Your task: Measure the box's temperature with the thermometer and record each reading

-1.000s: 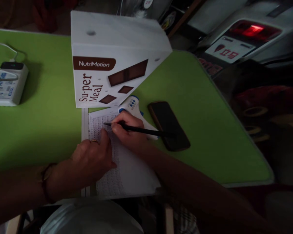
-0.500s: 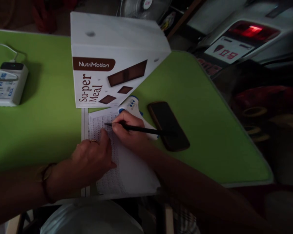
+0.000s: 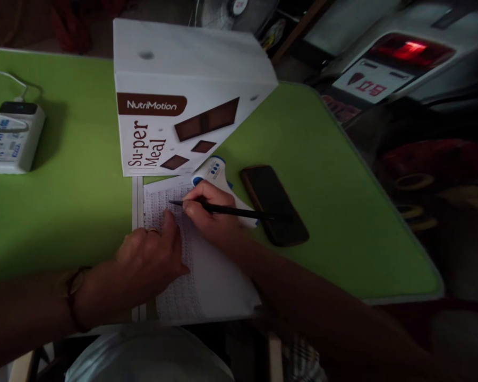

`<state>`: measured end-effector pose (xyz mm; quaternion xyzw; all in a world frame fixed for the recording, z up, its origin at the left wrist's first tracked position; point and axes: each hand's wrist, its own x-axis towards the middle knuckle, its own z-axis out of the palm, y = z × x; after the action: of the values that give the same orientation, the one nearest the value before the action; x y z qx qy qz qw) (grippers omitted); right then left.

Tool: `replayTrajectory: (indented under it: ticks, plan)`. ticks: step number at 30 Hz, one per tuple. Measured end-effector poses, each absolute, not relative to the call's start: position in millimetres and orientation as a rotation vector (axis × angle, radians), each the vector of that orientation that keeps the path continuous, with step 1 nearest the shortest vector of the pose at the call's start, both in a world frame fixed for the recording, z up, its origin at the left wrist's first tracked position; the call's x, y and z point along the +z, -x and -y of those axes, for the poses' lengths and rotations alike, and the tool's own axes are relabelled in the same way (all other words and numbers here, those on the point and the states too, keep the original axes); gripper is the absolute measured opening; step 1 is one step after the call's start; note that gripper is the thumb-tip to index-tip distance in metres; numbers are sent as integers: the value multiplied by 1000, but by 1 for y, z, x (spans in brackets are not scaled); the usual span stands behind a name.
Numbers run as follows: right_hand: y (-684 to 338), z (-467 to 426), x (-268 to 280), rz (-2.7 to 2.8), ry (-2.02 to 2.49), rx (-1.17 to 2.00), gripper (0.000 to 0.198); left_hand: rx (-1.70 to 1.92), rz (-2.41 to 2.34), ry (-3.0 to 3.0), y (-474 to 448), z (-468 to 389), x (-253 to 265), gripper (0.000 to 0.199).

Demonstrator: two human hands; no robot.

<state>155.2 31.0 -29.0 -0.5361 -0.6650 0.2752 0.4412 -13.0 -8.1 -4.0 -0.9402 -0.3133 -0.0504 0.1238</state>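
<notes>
A long black pen (image 3: 235, 211) is pinched in my right hand (image 3: 211, 209), its point on or just over the upper part of a paper sheet (image 3: 223, 281). Rows of small handwriting cover the sheet's left side, while its right side is bare. My left hand (image 3: 151, 257) lies on the written part with index finger and thumb stretched out. Its other fingers are curled under, and nothing shows in its grasp. Beyond my right hand lies a white and blue handheld thermometer-like device (image 3: 211, 171), partly covered by that hand. A dark smartphone (image 3: 274, 204) is to its right.
A white NutriMotion box (image 3: 151, 79) stands just behind the paper on the green table (image 3: 79, 201). At the far left sits a white power-bank-like block (image 3: 16, 140) with cables. A fan (image 3: 223, 13) and a vehicle with a red tail light (image 3: 412, 49) are beyond the table.
Very little differs. The pen's point has shifted slightly left over the writing, and the whole view has slid a touch. Both hands keep their places on the paper.
</notes>
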Motion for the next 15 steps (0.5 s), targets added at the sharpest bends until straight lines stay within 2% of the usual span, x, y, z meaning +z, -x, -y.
replayTrajectory:
  ticks: [15]
  plan:
    - [-154,-30,-28,1733,1333,679,9,-127,914,2744,14,9,-4,68]
